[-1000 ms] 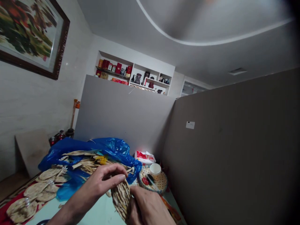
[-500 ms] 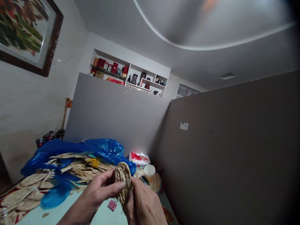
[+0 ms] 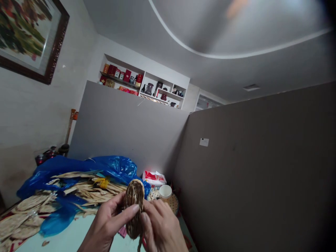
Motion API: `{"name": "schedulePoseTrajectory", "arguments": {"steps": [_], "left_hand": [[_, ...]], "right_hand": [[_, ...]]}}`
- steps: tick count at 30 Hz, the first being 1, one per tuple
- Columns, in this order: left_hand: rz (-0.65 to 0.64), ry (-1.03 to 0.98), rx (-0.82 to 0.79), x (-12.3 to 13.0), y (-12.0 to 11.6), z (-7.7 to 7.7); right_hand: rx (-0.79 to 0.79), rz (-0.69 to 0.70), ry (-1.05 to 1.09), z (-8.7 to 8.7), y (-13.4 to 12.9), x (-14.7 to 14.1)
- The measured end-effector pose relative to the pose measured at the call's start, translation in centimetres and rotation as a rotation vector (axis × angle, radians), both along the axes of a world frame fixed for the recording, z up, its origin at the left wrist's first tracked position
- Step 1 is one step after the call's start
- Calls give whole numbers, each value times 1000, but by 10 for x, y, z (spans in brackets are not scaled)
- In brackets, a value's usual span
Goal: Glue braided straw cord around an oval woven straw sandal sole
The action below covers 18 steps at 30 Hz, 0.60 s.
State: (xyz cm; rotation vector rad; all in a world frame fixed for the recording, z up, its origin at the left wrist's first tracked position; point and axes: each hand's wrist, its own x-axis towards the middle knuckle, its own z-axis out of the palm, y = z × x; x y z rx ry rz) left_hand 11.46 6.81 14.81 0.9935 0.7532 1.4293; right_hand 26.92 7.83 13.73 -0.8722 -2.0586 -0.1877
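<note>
A brown and cream coiled, braided piece (image 3: 134,196) is held upright above the light green tabletop. My left hand (image 3: 109,220) grips it from the left, the thumb lying across its face. On its right edge, my right hand (image 3: 161,224) has its thumb and fingers pressed together against the piece. A short twisted strand hangs below it, beside my right hand. Part of a pink clip (image 3: 122,231) shows behind the piece. Further left lie loose pale dry strips (image 3: 91,190) with a yellow tie (image 3: 103,182).
A blue plastic bag (image 3: 115,166) lies behind the strips. Flat pale woven pieces (image 3: 23,218) are at the left. A white cup (image 3: 165,191) stands by a red-and-white packet (image 3: 154,177). Grey partitions (image 3: 131,129) rise behind and at the right.
The coiled piece has turned slightly and its lower end now shows, with a strand hanging. My right hand's thumb has come into view on it. The camera view has shifted a little.
</note>
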Motion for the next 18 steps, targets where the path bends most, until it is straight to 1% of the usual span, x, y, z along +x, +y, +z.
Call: {"name": "schedulePoseTrajectory", "arguments": {"steps": [3,6,9,11,14,18], "left_hand": [[-29,114,39,0,-8,6],[-97,146,75,4,-12,9],[-162,179,85,8,-11,8],[-179,200,61,8,-8,4],[-138,277,85,5,-3,-4],[-16,428,149,2,-1,-7]], "right_hand": [[-52,58,53,17,-4,16],[-132,123,170,28,-9,23],[-286,226,302,35,-15,23],[-373,269,329,38,-18,22],[-430,285,383,38,-19,17],[-424,301,561,30,-14,7]]}}
